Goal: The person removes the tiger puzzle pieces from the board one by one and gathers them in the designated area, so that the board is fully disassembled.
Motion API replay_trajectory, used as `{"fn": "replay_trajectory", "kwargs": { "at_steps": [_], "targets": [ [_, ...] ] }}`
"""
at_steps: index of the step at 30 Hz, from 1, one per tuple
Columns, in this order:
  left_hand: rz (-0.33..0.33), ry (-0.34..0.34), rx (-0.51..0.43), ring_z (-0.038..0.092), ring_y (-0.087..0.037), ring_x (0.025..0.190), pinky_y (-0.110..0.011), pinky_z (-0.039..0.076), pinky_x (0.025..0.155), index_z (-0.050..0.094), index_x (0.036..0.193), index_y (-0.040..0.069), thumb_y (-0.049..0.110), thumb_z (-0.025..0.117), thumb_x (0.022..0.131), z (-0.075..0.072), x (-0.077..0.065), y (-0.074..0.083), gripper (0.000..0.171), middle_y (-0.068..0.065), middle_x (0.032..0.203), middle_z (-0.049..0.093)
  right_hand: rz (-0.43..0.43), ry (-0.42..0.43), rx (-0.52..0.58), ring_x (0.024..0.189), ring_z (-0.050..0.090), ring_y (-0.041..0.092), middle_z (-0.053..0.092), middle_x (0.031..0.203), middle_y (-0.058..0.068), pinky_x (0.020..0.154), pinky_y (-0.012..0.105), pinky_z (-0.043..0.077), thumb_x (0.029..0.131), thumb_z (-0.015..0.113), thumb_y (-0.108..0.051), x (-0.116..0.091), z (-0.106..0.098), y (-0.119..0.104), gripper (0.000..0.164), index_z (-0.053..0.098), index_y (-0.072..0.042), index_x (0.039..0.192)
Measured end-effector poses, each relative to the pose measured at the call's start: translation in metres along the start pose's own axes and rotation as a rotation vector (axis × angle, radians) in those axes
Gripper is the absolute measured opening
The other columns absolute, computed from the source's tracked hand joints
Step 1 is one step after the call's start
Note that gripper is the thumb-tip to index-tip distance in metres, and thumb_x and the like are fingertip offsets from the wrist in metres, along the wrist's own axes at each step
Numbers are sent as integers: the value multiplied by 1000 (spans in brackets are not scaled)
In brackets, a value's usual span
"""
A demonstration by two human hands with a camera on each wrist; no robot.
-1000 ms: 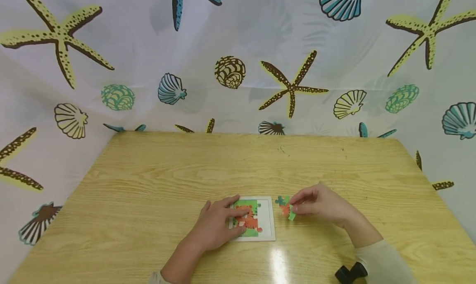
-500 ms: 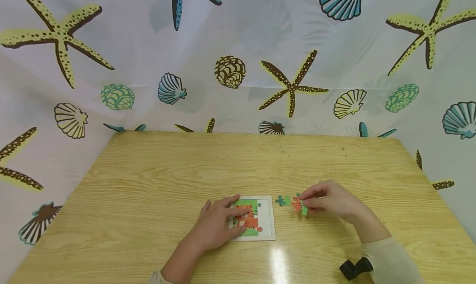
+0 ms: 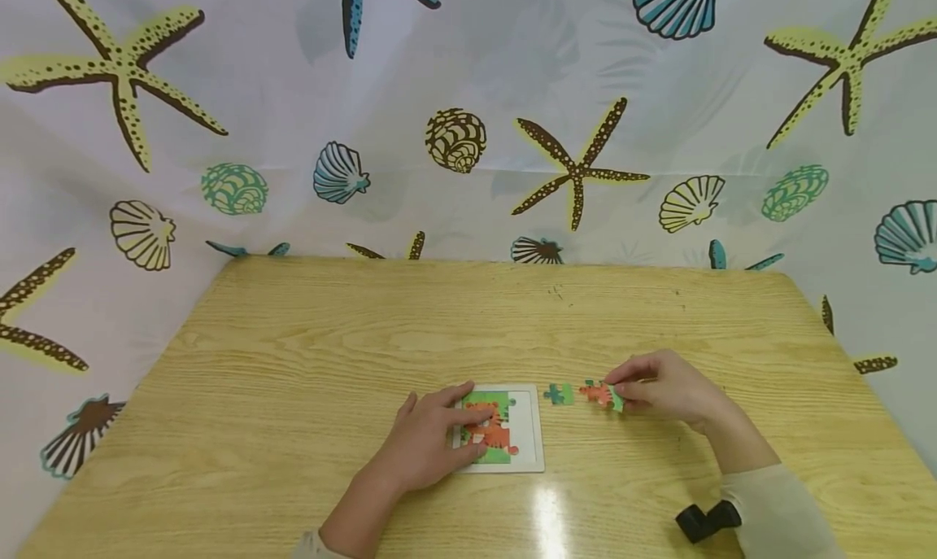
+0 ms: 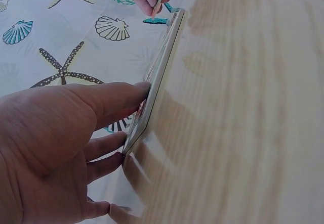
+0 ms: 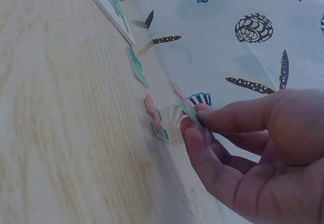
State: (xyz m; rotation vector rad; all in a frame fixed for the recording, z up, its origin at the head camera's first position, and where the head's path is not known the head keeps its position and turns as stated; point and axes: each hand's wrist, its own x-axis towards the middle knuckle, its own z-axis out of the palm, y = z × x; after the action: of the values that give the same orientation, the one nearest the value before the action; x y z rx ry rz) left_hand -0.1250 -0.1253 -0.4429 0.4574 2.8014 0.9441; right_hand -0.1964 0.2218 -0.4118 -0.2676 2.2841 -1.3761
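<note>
My left hand (image 3: 428,445) rests spread over the left side of a white puzzle tray (image 3: 530,441), fingertips on the partly assembled tiger puzzle (image 3: 499,439). In the left wrist view the thumb lies along the tray's edge (image 4: 161,75) and other fingers touch its side. To the right of the tray, my right hand (image 3: 669,390) pinches an orange and green puzzle piece (image 5: 188,109) between thumb and fingers, tilted above the table. Below it lies an orange piece with green edges (image 5: 155,114). A green and teal piece (image 3: 560,394) lies between that one and the tray.
The wooden table (image 3: 351,331) extends around the tray. A cloth (image 3: 468,71) printed with starfish and shells hangs at the back and sides. A black device (image 3: 707,521) sits at my right wrist, beside the beige sleeve (image 3: 776,506).
My right hand has moved to the right and slightly back, carrying the pinched piece away from the tray and the green and teal piece. The left hand stays in place.
</note>
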Motion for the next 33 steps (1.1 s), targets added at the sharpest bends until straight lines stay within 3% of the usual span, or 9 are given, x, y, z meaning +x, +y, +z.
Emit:
{"fn": "replay_trajectory", "kwargs": {
  "at_steps": [8, 16, 26, 33],
  "targets": [
    [0, -3, 7, 43, -38, 146, -77, 15, 117, 73, 133, 21, 31, 84, 89, 0, 2, 1, 46, -8, 159, 48, -1, 53, -71, 83, 59, 21, 68, 111, 15, 72, 32, 54, 105, 56, -2, 1, -6, 4, 22, 72, 7, 118],
    [-1, -5, 17, 43, -39, 146, -76, 16, 117, 73, 134, 22, 31, 83, 90, 1, 1, 0, 45, -8, 159, 48, 38, 114, -85, 106, 67, 26, 63, 130, 28, 83, 34, 60, 103, 62, -2, -1, -12, 8, 20, 73, 8, 117],
    [1, -4, 24, 43, -39, 146, -76, 16, 117, 73, 134, 22, 30, 82, 91, 1, 2, -1, 44, -8, 159, 48, 39, 171, -87, 91, 67, 19, 71, 108, 15, 75, 29, 58, 100, 67, -4, 1, -15, 15, 21, 69, 9, 117],
    [2, -1, 22, 43, -38, 146, -77, 16, 116, 73, 134, 23, 31, 83, 90, 1, 3, 0, 46, -7, 159, 49, 31, 228, -185, 87, 66, 19, 73, 101, 13, 74, 31, 55, 98, 71, -6, 6, -9, 18, 17, 72, 6, 110]
  ]
}}
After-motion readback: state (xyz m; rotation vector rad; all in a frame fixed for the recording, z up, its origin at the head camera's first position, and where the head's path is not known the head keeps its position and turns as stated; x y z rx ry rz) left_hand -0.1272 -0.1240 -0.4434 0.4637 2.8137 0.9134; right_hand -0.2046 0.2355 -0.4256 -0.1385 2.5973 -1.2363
